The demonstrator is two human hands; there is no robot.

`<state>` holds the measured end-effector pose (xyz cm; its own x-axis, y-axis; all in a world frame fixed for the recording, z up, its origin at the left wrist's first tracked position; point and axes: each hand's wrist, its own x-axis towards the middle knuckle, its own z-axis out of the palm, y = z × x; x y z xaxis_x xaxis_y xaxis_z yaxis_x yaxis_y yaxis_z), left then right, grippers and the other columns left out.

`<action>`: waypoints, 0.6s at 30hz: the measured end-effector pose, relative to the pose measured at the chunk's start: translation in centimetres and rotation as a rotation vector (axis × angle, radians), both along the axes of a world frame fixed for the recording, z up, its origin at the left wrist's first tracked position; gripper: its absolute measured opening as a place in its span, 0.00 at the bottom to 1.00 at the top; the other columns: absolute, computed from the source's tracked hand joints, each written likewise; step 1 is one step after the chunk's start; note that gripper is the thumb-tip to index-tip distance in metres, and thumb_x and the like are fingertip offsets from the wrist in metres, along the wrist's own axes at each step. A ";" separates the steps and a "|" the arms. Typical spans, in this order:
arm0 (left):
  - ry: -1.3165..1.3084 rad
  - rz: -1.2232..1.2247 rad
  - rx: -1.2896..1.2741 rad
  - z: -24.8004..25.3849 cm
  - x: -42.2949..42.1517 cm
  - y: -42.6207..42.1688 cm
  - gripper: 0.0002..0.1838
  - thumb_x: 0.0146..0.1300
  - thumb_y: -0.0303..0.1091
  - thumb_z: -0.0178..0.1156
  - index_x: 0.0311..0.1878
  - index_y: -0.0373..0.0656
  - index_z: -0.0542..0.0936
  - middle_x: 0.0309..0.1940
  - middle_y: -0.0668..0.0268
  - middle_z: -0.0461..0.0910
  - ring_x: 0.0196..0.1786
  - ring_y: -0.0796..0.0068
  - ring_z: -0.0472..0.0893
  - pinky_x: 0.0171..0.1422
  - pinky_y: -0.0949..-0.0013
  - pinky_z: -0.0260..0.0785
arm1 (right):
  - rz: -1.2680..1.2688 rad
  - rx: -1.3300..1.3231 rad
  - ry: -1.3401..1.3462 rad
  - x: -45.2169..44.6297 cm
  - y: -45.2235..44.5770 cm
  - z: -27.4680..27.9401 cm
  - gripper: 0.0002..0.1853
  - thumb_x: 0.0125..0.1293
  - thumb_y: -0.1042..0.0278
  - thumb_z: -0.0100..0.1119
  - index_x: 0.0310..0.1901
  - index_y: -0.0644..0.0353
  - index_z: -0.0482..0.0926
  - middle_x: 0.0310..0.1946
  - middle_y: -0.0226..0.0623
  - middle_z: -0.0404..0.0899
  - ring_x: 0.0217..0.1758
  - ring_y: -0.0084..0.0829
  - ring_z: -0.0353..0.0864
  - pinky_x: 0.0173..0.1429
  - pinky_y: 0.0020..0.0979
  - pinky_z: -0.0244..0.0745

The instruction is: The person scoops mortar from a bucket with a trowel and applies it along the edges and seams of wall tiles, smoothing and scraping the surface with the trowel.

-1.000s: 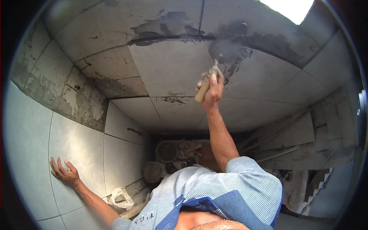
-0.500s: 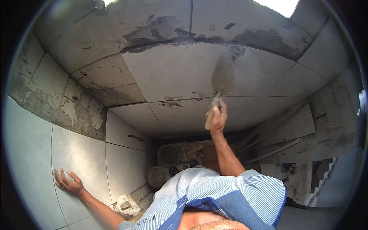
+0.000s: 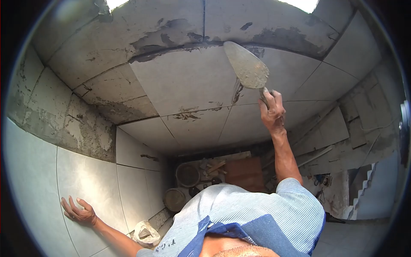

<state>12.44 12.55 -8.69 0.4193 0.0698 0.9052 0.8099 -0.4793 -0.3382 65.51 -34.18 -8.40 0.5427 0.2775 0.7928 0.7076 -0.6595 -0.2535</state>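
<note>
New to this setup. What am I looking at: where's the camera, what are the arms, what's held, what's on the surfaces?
There's no machine here: these are a person's own bare arms. The camera is worn on the head and looks forward and down through a very wide lens, so straight lines bend and the wearer's striped shirt fills the bottom.

The right hand grips a trowel by its handle, blade in front of the tiled wall ahead. I can't tell whether the blade touches it. Dark smears, probably mortar, mark those tiles.

The left hand is empty, spread against the tiled wall on the left.

Lower down are a pale bag, wood pieces and a brown board.
</note>
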 end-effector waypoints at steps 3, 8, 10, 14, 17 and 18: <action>0.005 0.009 0.002 0.0 -0.1 0.0 0.14 0.71 0.37 0.54 0.56 0.47 0.77 0.63 0.64 0.75 0.65 0.61 0.76 0.66 0.54 0.65 | -0.061 -0.148 0.078 0.4 -0.4 2.3 0.19 0.63 0.67 0.63 0.57 0.49 0.78 0.50 0.46 0.76 0.42 0.48 0.84 0.44 0.41 0.82; 0.009 0.020 0.002 0.0 0.0 -0.1 0.14 0.71 0.36 0.54 0.56 0.46 0.77 0.62 0.63 0.75 0.64 0.61 0.77 0.66 0.55 0.65 | -0.051 -0.170 0.179 0.7 -3.9 5.3 0.19 0.65 0.67 0.60 0.59 0.49 0.77 0.46 0.41 0.80 0.44 0.45 0.84 0.48 0.42 0.81; 0.011 0.016 0.008 0.1 0.0 -0.1 0.14 0.71 0.36 0.54 0.56 0.45 0.77 0.62 0.63 0.75 0.63 0.61 0.77 0.66 0.56 0.65 | -0.099 -0.178 0.290 -0.5 -4.6 7.5 0.19 0.67 0.66 0.58 0.60 0.51 0.76 0.47 0.45 0.82 0.47 0.47 0.84 0.52 0.42 0.80; -0.003 -0.024 0.018 0.2 0.2 -0.2 0.13 0.71 0.36 0.54 0.55 0.45 0.77 0.62 0.62 0.75 0.63 0.61 0.78 0.66 0.56 0.66 | -0.185 -0.179 0.356 -2.2 -4.7 10.3 0.21 0.66 0.69 0.59 0.60 0.58 0.76 0.49 0.51 0.82 0.52 0.51 0.82 0.57 0.43 0.78; -0.010 -0.056 0.025 0.3 0.2 0.1 0.13 0.71 0.35 0.54 0.55 0.46 0.77 0.62 0.62 0.75 0.63 0.61 0.78 0.67 0.57 0.65 | -0.046 -0.095 0.371 -2.2 -3.8 9.3 0.21 0.66 0.69 0.59 0.60 0.61 0.75 0.49 0.52 0.81 0.54 0.50 0.81 0.59 0.42 0.76; -0.015 -0.097 0.028 0.2 0.2 0.1 0.13 0.71 0.35 0.54 0.56 0.46 0.77 0.62 0.62 0.76 0.63 0.61 0.78 0.68 0.57 0.64 | 0.047 -0.102 0.332 -1.9 -3.2 8.8 0.21 0.65 0.69 0.60 0.60 0.61 0.75 0.50 0.52 0.81 0.55 0.50 0.81 0.61 0.40 0.75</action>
